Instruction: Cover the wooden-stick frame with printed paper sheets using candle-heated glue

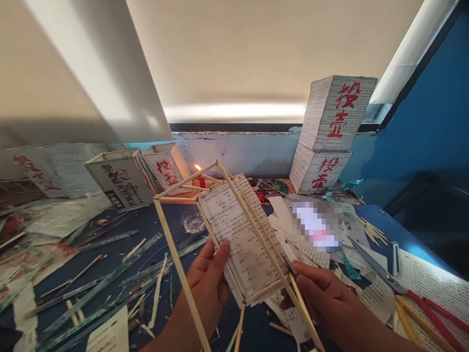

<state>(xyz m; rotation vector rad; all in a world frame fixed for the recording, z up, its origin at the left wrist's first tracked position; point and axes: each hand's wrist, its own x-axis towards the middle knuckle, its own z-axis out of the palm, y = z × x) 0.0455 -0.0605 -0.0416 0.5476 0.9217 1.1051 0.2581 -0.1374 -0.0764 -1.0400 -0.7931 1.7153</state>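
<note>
A box-shaped frame of thin wooden sticks (181,266) is tilted in front of me, with printed paper (238,230) covering one of its sides. My left hand (208,276) grips the frame's left edge, thumb pressed on the papered side and fingers behind. On the lower right, my right hand (315,293) pinches the frame's stick and paper edge between thumb and fingers. Another printed strip (251,195) stands out past the frame's upper right edge. The fingertips behind the frame are partly hidden.
A lit red candle (202,181) burns behind the frame. Paper-covered boxes with red characters stand at the left (119,181) and stacked at the right (335,112). Scissors (381,269), yellow-handled pliers (406,318), paper scraps (315,254) and plastic strips (106,293) litter the blue table.
</note>
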